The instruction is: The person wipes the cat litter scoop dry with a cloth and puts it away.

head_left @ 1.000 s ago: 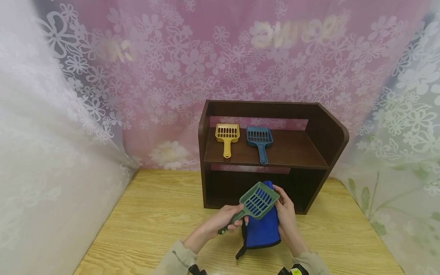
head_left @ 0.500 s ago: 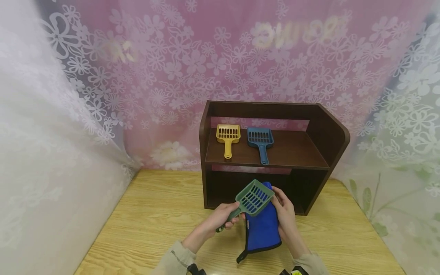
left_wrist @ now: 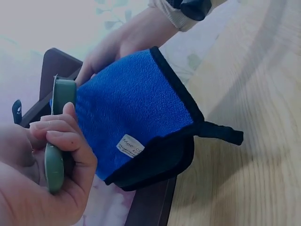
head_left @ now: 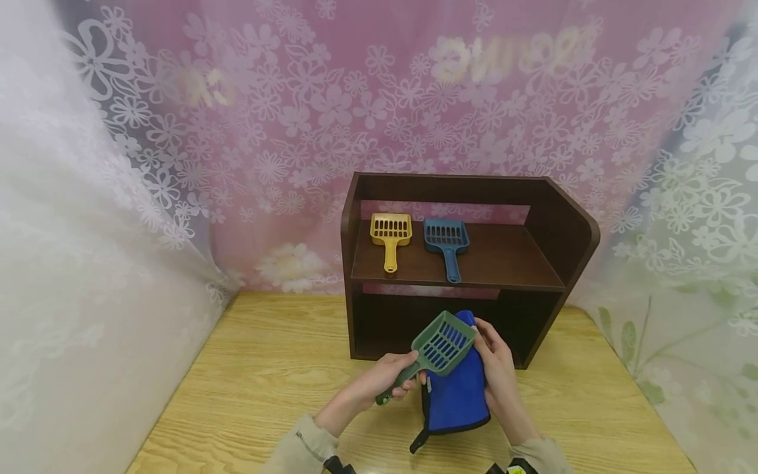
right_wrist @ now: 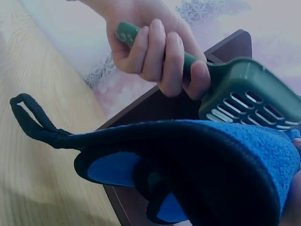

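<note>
In the head view, my left hand [head_left: 391,375] grips the handle of a green slotted litter scoop [head_left: 437,350], its head tilted up to the right. My right hand [head_left: 496,361] holds a folded blue cloth [head_left: 457,401] against the scoop's underside and right edge. The cloth has black edging, a hanging loop and a small white label [left_wrist: 130,146], readable in part in the left wrist view. Fingers [right_wrist: 174,59] of the left hand wrap the handle in the right wrist view. The right hand's fingertips are partly hidden by the cloth.
A dark brown two-tier shelf [head_left: 503,260] stands behind the hands. On its upper board lie a yellow litter scoop [head_left: 391,253] and a blue litter scoop [head_left: 448,249], handles forward. The wooden table [head_left: 260,382] extends to both sides, with floral curtains [head_left: 284,131] around.
The green scoop moves slightly left and up, then back to the right. The cloth's lower edge swings a little rightward with the right hand. The shelf's two scoops stay put.
</note>
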`<state>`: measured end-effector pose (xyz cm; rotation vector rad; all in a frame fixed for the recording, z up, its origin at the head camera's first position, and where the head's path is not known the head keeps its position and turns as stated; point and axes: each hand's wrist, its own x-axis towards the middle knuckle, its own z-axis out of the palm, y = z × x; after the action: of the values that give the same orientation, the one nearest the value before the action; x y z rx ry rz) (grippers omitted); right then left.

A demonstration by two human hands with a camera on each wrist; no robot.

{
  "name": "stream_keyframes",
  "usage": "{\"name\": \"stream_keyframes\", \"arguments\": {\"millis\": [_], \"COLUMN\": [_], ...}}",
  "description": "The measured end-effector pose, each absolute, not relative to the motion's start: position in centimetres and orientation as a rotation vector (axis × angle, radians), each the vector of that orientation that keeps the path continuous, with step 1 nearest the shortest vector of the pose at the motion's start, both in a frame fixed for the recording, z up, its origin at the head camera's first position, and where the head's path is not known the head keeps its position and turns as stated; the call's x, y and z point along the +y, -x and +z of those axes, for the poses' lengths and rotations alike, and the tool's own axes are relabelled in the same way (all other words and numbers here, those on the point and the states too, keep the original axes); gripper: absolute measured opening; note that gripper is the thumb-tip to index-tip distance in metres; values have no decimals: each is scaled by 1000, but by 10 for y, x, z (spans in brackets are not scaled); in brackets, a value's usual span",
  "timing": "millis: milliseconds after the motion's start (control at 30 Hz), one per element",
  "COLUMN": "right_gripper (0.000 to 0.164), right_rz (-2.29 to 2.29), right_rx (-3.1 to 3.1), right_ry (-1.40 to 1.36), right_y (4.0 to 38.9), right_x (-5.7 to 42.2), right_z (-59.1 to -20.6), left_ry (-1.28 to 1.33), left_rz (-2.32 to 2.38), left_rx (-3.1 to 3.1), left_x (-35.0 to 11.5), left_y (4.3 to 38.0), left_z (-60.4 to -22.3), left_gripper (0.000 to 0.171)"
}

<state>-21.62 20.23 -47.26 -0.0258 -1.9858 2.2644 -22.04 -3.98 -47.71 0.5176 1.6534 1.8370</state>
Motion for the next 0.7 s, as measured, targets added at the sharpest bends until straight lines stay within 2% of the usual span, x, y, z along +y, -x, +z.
{"name": "stream_keyframes", "arguments": {"millis": [167, 467, 700], "right_gripper": [45, 39, 32], "right_rz": [2163, 1795, 1728], "right_rx": [-2125, -2498, -2560], "right_ry": [-34, -432, -576], "right_y": [230, 249, 255], "right_x": [208, 232, 232], "right_z": [-468, -450, -437], "left_ry": [-583, -709, -813], "left_rz": [1763, 1524, 1396], "left_rx": [1728, 2003, 2141], "left_x": [-44, -59, -65], "left_y": [220, 222, 228], "left_z": [-473, -465, -464], "left_gripper": [46, 51, 51]}}
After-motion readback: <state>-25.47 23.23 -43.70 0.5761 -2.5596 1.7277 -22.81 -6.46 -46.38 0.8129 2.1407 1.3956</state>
